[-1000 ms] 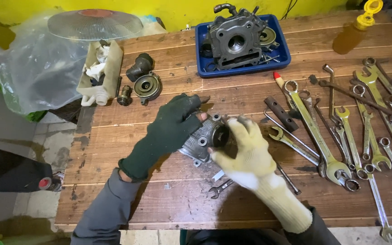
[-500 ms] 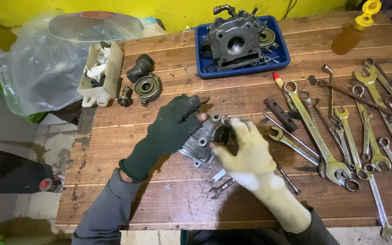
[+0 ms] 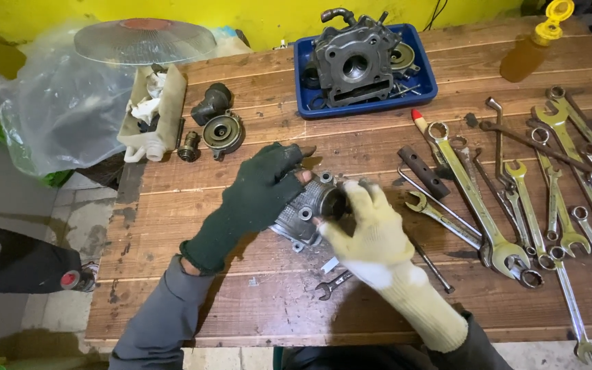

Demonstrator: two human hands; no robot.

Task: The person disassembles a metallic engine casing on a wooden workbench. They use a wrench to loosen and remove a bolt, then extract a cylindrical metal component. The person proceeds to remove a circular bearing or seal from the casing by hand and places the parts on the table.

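Little has shifted over the last second: the left hand (image 3: 258,195) still clasps the grey metal housing (image 3: 303,209) at mid-tabletop (image 3: 173,288); the right hand (image 3: 368,226) keeps its grip clenched on the housing's dark round fitting (image 3: 334,203); work continues unchanged.

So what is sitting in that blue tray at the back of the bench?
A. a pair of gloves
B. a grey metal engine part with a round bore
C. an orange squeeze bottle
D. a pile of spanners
B: the blue tray holds a grey metal engine part with a round opening in its face, while the spanners lie loose on the wooden bench to the right and the orange bottle stands outside the tray.
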